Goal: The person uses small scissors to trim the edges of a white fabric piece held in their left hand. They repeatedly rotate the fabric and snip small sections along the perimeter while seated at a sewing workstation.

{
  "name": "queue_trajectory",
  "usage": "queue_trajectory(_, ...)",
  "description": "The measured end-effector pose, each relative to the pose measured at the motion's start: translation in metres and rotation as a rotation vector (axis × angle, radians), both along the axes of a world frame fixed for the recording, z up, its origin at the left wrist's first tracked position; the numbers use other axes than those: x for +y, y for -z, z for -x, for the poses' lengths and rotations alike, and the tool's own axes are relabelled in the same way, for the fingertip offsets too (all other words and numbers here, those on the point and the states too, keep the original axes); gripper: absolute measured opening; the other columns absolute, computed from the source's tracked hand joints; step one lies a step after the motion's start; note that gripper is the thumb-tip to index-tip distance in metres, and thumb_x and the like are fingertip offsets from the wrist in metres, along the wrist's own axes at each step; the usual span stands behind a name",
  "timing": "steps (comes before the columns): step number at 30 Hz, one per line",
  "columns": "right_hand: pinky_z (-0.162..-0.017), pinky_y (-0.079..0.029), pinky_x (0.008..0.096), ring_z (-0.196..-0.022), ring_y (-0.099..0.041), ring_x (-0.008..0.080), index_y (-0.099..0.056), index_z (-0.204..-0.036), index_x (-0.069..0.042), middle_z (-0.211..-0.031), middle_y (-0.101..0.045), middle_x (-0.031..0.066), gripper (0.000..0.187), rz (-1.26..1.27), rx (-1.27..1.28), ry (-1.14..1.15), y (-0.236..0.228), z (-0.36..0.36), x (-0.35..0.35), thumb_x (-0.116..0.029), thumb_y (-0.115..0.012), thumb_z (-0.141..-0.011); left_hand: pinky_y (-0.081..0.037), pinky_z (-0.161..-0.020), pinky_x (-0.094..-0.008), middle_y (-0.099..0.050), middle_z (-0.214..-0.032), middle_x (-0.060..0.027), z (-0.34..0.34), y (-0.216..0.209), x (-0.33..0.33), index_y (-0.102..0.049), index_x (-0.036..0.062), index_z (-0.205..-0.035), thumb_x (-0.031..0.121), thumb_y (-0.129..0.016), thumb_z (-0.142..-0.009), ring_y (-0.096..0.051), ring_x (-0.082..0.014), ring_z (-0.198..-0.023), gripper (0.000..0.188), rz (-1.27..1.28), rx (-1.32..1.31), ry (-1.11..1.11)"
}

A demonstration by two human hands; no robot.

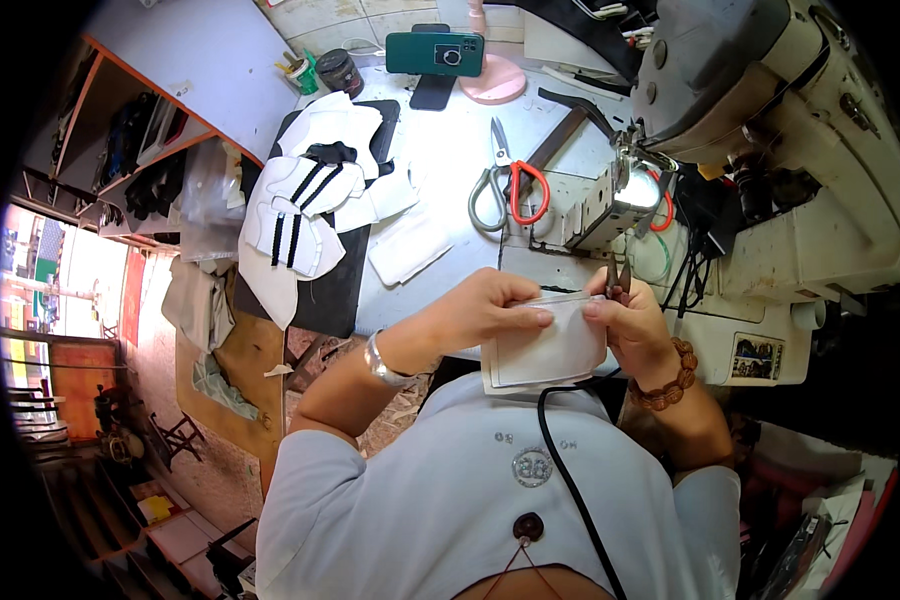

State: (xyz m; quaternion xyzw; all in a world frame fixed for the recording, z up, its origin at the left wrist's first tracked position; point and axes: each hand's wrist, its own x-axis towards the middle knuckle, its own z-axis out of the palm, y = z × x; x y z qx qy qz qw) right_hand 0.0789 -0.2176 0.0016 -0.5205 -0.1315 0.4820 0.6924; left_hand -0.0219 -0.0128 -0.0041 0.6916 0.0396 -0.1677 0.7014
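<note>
While both hands pinch the white fabric piece at frame centre, left hand at its top edge, right hand also gripping small snips, trimming likely goes best held taut.

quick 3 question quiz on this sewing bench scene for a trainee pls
1. True or false: both hands grip the white fabric piece.
2. Which tool shows in the right hand? A) small thread snips B) a ruler C) a brush
3. Where do the orange-handled scissors lie relative to the sewing machine?

Key
1. True: the left hand and the right hand pinch its upper edge.
2. A
3. On the table, to the machine's left, beside a pair of grey-handled scissors.
</note>
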Motion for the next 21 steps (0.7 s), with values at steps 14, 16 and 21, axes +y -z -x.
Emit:
queue_trajectory(14,-0.054,-0.04,0.0236,-0.058,-0.05,0.009,-0.056,-0.076,0.0,-0.067,-0.057,0.0034,0.008,-0.133,0.321,0.008,-0.038,0.029,-0.013,-0.006,-0.061,-0.078,-0.023,-0.043,-0.0361,-0.03,-0.054,-0.006,0.026,-0.051,-0.013,-0.033,0.0029,-0.054,0.016,-0.071,-0.079,-0.033,-0.0223,-0.046,0.047,0.215,-0.898,0.177)
queue_trajectory(16,-0.05,-0.035,0.0211,-0.055,-0.045,0.0064,-0.056,-0.082,-0.001,-0.066,-0.053,0.0009,0.007,-0.215,0.276,0.02,-0.019,0.022,-0.013,-0.007,-0.06,-0.081,-0.022,-0.044,-0.0354,-0.031,-0.054,-0.0051,0.019,-0.036,0.001,-0.033,0.0027,-0.054,0.018,-0.069,-0.081,-0.031,-0.0202,-0.046,0.047,0.191,-0.798,0.06)
queue_trajectory(21,-0.047,-0.029,0.0189,-0.052,-0.037,0.0031,-0.055,-0.088,-0.002,-0.066,-0.05,-0.0024,0.01,-0.224,0.176,0.08,-0.014,0.011,-0.005,-0.009,-0.06,-0.084,-0.025,-0.046,-0.0311,-0.034,-0.056,-0.0025,0.019,-0.007,0.022,-0.039,0.0017,-0.057,0.025,-0.063,-0.087,-0.031,-0.013,-0.051,0.045,0.126,-0.532,-0.109)
